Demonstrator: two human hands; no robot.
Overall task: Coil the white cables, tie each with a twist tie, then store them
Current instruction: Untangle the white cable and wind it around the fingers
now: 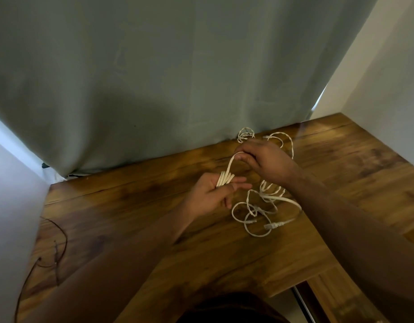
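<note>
Mid-coiling over the counter (136, 220): left hand (209, 194) fingers curled round a small coil (224, 178), right hand (263, 160) pinching the white cable (231, 162), loose cables (266, 207) beneath; next likely another loop.

Left hand (210, 194) grips coiled cable (224, 178); right hand (264, 159) pinches its loop, both forearms extended forward.

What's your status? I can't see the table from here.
Left hand grips coiled cable loops. Right hand pinches the next strand. Loose cable tangle on table, untied. Nothing in the way.
</note>
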